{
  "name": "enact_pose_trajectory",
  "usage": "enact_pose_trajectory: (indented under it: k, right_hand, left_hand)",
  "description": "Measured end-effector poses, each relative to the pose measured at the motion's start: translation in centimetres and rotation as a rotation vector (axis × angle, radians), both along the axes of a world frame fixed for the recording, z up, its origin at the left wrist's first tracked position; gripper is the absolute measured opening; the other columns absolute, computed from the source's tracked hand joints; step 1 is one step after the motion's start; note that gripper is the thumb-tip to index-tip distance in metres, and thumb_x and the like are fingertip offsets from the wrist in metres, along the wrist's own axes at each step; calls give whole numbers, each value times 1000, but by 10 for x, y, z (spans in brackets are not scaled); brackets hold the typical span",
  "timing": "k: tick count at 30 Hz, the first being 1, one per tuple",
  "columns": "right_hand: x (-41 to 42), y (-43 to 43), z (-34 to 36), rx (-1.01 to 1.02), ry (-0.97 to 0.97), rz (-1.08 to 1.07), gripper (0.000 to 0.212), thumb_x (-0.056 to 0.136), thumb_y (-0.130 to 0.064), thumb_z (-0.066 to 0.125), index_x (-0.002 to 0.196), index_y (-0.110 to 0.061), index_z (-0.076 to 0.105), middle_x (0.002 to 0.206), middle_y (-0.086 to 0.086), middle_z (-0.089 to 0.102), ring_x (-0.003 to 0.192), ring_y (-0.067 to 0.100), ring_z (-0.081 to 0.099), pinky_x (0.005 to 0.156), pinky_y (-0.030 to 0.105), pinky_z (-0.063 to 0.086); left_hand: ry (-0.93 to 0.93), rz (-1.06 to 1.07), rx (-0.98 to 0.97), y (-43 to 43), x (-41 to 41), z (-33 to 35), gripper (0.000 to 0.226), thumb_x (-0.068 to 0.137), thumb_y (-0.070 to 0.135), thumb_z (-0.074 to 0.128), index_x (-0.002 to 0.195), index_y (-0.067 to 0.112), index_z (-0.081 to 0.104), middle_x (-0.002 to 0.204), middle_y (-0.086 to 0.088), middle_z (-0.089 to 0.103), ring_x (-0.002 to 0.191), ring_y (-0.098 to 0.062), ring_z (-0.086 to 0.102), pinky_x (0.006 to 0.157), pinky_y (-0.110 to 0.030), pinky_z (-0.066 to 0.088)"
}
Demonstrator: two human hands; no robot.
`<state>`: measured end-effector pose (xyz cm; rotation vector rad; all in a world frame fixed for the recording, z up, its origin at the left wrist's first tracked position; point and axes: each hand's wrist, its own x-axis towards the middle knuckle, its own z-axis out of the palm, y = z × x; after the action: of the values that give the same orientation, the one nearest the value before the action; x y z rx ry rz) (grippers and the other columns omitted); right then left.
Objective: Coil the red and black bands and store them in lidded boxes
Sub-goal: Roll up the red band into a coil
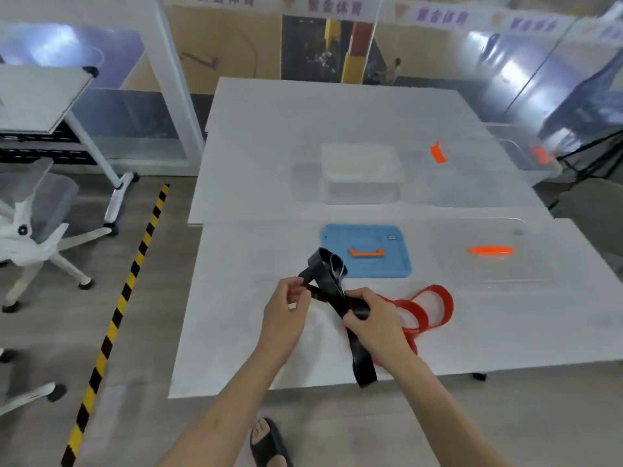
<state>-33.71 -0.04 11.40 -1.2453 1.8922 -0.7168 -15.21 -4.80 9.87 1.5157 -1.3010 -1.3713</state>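
Observation:
Both hands hold the black band (325, 276) above the near edge of the white table (256, 332). My left hand (286, 313) pinches its left part, and my right hand (371, 318) grips it where it crosses; a loop stands up above the hands and a tail hangs down over the table edge. The red band (428, 308) lies in loose loops on the table just right of my right hand. A blue lid with an orange handle (365, 251) lies flat beyond the hands. A clear lid with an orange handle (490, 252) lies to its right.
Two clear boxes stand farther back: one (362, 175) in the middle, a larger one (472, 170) with an orange clip to the right. A yellow-black floor stripe (118, 308), an office chair (30, 230) and a second table (37, 99) are on the left.

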Motion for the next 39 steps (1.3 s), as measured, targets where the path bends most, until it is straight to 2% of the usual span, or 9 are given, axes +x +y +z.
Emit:
enact_pose_trajectory:
  k: [6,9,11,14,21,25,29,34,39]
  right_hand:
    - [-134,78,25,-83,65,-82,34,86,-18,76,117,-32,69,98,-19,74,90,-6,69,77,12,51]
    - [-208,119,36,-101,102,-101,34,87,-13,75,108,-38,67,90,-28,71,85,-16,66,73,7,49]
    - [-255,146,39,-92,123,-101,33,87,-13,75,109,-36,69,89,-27,71,84,-16,66,73,6,48]
    - [-319,180,37,-71,146,-104,33,84,-16,74,111,-34,72,91,-23,75,86,-8,69,77,13,54]
    - [-429,214,25,-21,148,-148,35,83,-19,73,114,-36,71,88,-17,75,81,0,71,79,26,60]
    - [-480,196,9,33,192,-58,39,81,-20,68,117,-35,70,91,-15,75,86,2,70,79,26,59]
    - [-523,164,-3,94,250,57,36,82,-21,68,115,-35,70,91,-23,71,85,-5,66,77,22,53]
    - [-568,129,-9,156,411,244,40,85,-23,66,123,-34,68,110,-17,75,100,7,70,85,26,55]
    - [-606,98,-19,42,537,476,45,80,-23,67,124,-30,69,104,-9,74,97,15,67,81,25,47]
  left_hand:
    - [16,-156,-31,39,-135,7,48,97,31,66,141,31,44,133,4,56,113,-3,59,81,-11,50]
    - [-33,-246,-124,74,-211,6,56,97,40,64,146,42,39,146,12,45,130,-9,50,105,-32,48]
    - [-37,-317,-191,98,-259,5,55,98,39,63,145,47,36,143,19,42,132,0,44,109,-30,43]
    - [-24,-435,-228,127,-324,1,55,100,33,62,148,42,38,146,19,40,134,10,38,113,-30,43]
    - [-271,-635,-325,139,-429,-11,54,102,37,57,152,32,38,162,5,31,150,-11,25,124,-40,24]
    - [-361,-685,-359,117,-477,-22,55,103,35,54,154,36,34,167,7,22,153,-13,19,117,-25,13]
    - [-447,-771,-342,87,-511,-42,55,102,36,56,154,33,38,164,1,27,151,-21,24,120,-32,20]
    - [-557,-761,-203,63,-533,-60,40,100,44,57,137,29,54,135,2,40,132,-20,38,104,-26,33]
    - [-553,-654,-255,51,-548,-63,47,98,40,61,141,25,48,149,0,33,141,-22,36,109,-33,38]
